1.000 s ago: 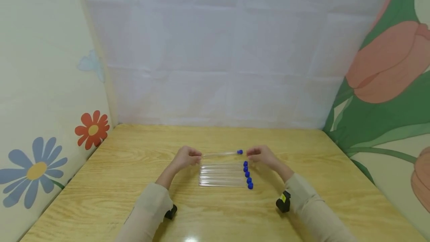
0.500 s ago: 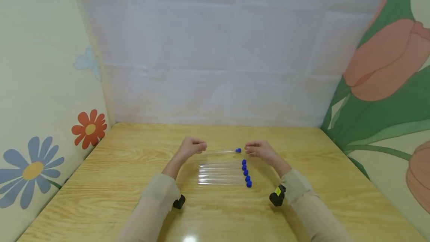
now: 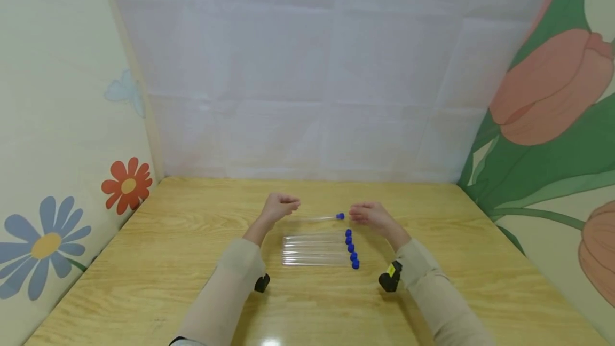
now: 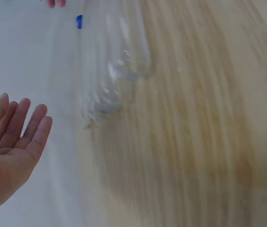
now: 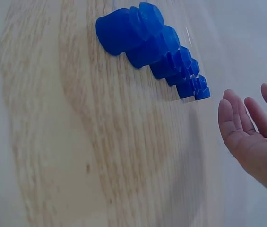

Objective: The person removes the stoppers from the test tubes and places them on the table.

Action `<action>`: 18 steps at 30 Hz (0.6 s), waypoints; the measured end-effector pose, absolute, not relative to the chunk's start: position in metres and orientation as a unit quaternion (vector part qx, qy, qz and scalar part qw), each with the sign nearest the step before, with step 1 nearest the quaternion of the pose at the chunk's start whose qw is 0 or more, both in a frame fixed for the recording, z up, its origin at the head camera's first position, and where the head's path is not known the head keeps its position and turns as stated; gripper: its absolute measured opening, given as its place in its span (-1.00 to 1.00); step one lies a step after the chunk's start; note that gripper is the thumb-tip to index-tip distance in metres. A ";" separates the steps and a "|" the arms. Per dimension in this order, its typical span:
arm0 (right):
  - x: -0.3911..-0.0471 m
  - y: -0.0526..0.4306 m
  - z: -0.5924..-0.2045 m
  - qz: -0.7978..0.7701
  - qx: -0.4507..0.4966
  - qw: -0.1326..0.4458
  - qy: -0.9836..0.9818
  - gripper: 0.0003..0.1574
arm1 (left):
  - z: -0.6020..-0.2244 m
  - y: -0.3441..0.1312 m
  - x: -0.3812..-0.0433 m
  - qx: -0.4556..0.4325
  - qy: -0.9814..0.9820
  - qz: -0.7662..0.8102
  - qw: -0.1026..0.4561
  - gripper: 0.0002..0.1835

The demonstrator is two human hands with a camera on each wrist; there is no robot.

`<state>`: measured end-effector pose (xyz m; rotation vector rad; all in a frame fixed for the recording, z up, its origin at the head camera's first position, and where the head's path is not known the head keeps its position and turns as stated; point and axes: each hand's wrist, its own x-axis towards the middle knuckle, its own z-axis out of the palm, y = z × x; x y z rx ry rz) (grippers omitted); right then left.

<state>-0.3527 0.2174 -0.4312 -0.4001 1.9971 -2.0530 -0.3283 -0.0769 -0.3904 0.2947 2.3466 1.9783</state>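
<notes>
Several clear test tubes (image 3: 312, 250) lie side by side on the table, their blue caps (image 3: 351, 248) all pointing right. Behind this row lies a separate test tube (image 3: 317, 219), also with its blue cap (image 3: 340, 216) to the right. My left hand (image 3: 278, 207) hovers near that tube's clear end, fingers loosely bent and holding nothing; the left wrist view shows the left palm (image 4: 10, 151) bare beside the rounded tube ends (image 4: 100, 104). My right hand (image 3: 376, 217) is just right of the rear cap, apart from it. Relaxed, slightly curved fingers (image 5: 239, 116) hold nothing in the right wrist view.
The wooden table (image 3: 192, 260) spreads around the tubes. A white cloth (image 3: 307, 95) hangs behind the table's far edge. Flower-patterned walls (image 3: 48, 122) stand at both sides. A black wrist camera (image 3: 390, 277) hangs under the right sleeve.
My left hand has moved right and a little farther back, off the rear tube's clear end. My right hand has lifted slightly, its fingers straighter. The tubes stay in place.
</notes>
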 end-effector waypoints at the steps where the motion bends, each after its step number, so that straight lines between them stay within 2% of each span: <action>1: -0.351 0.216 -0.430 -0.705 -0.134 0.124 0.685 -0.48 | -0.392 -0.077 -0.329 0.099 0.765 0.636 0.024 -0.74; 5: -0.326 0.202 -0.403 -0.695 -0.082 0.122 0.704 -0.50 | -0.401 -0.077 -0.333 0.120 0.787 0.605 -0.001 -0.79; 11: -0.324 0.198 -0.400 -0.687 -0.044 0.127 0.714 -0.52 | -0.401 -0.071 -0.332 0.131 0.817 0.560 -0.044 -0.80; 15: -0.324 0.200 -0.400 -0.683 -0.038 0.127 0.718 -0.49 | -0.399 -0.069 -0.333 0.139 0.839 0.524 -0.045 -0.80; 18: -0.323 0.201 -0.402 -0.687 -0.035 0.135 0.713 -0.48 | -0.427 -0.071 -0.357 0.177 0.846 0.500 -0.047 -0.79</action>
